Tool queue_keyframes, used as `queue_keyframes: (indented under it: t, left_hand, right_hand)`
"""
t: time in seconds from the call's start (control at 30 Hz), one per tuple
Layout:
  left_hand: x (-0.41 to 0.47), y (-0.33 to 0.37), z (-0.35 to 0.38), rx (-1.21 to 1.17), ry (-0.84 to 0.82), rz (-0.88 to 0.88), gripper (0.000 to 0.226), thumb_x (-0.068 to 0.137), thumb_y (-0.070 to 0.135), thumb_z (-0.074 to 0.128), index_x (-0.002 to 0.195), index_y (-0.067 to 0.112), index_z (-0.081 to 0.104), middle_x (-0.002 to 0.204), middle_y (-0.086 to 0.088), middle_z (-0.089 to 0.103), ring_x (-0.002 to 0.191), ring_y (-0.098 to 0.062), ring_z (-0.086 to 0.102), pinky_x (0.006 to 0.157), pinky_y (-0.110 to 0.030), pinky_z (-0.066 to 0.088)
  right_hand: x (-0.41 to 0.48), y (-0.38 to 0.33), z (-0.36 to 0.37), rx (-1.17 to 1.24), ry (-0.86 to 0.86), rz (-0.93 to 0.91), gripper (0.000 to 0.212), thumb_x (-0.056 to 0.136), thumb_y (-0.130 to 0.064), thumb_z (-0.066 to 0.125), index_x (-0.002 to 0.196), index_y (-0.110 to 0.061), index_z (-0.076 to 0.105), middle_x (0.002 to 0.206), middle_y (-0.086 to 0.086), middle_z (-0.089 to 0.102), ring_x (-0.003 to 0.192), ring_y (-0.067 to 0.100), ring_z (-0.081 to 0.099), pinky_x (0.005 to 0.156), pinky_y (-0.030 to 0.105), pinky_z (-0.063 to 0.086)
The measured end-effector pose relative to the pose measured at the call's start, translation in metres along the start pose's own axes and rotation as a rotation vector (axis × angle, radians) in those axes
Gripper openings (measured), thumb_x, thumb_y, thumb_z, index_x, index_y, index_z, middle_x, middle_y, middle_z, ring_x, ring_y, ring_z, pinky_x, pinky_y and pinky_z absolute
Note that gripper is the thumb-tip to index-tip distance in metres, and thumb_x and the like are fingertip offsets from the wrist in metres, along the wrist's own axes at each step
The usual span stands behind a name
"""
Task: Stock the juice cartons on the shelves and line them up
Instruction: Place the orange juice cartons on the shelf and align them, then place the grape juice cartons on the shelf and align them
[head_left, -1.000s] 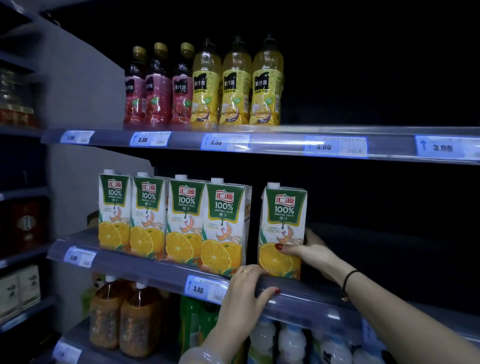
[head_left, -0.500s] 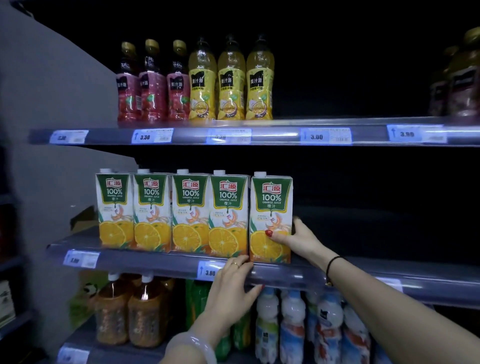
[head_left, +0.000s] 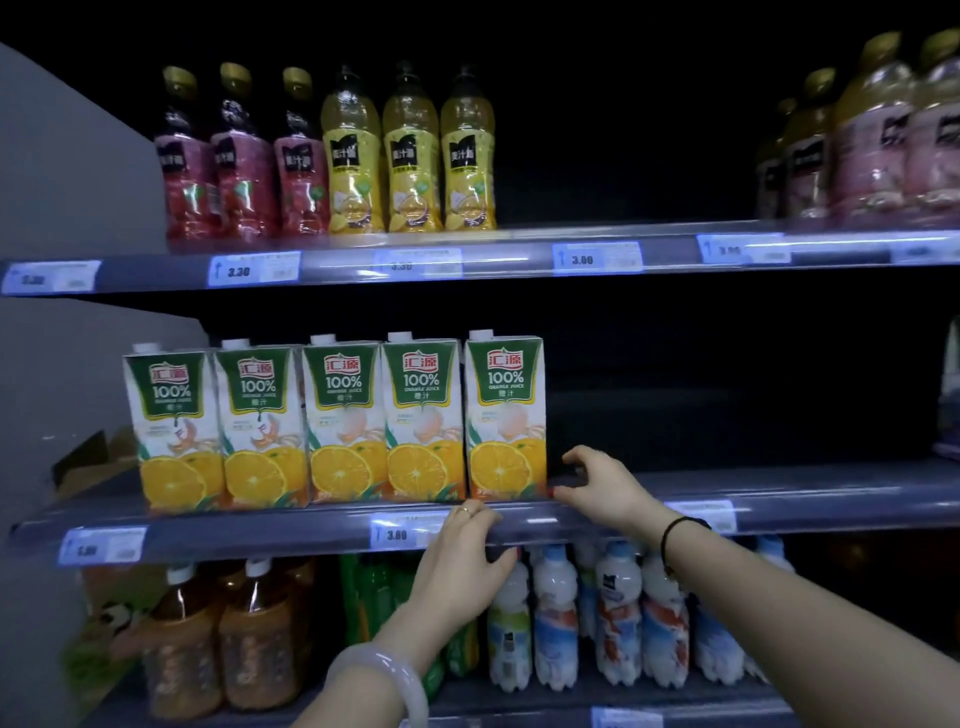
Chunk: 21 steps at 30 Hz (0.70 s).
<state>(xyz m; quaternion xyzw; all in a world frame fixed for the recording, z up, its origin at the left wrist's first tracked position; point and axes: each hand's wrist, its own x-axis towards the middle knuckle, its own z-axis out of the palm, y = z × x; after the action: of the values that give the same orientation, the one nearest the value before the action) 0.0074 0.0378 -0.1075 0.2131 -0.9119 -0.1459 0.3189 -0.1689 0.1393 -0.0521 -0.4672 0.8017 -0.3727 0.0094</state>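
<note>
**Five orange juice cartons in a row on the middle shelf**

The right hand is loose and holds nothing; its fingers curl just beside the lower right corner of the rightmost carton, and whether a fingertip touches it cannot be told. A dark band circles that wrist. The left hand is closed over the front rail of the middle shelf, fingers on top and thumb under, beside a price tag reading 3.80; it wears a ring and a pale bangle.

The juice cartons stand upright, side by side, faces forward, printed "100% ORANGE JUICE" under a red logo with Chinese characters, above a halved orange.

On the upper shelf, with tags reading 3.30 and 3.00, stand red-labelled bottles and yellow bottles. Below are brown tea bottles, green bottles and white-and-blue bottles, partly hidden by the left forearm.
</note>
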Motion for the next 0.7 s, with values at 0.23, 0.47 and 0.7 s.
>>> queue_keyframes:
  t: [0.23,0.47,0.7]
  left_hand:
    - [0.033,0.045,0.023,-0.175,-0.258,-0.023,0.02,0.08,0.026,0.063,0.095,0.013,0.059,0.087,-0.001,0.058,0.088,-0.025,0.061,0.071,-0.031,0.045]
    - [0.073,0.131,0.07,-0.195,-0.346,0.074,0.026,0.076,0.026,0.069,0.097,0.012,0.065,0.087,0.0,0.062,0.084,-0.016,0.059,0.073,-0.025,0.045]
    - [0.098,0.244,0.131,-0.234,-0.41,0.14,0.014,0.075,0.024,0.069,0.083,0.015,0.062,0.092,-0.008,0.069,0.088,-0.02,0.064,0.074,-0.028,0.047]
  right_hand:
    - [-0.047,0.058,-0.069,-0.199,0.085,0.175,0.059,0.08,-0.03,0.069,0.13,-0.005,0.049,0.135,0.014,0.045,0.123,0.027,0.047,0.099,0.025,0.035]
    - [-0.085,0.103,-0.138,-0.269,0.093,0.316,0.043,0.078,-0.031,0.07,0.113,-0.008,0.06,0.117,0.013,0.062,0.109,0.025,0.057,0.078,0.023,0.038]
    - [-0.132,0.171,-0.233,-0.252,-0.003,0.443,0.021,0.079,-0.029,0.069,0.085,-0.009,0.068,0.082,0.006,0.064,0.078,0.017,0.059,0.069,0.026,0.045]
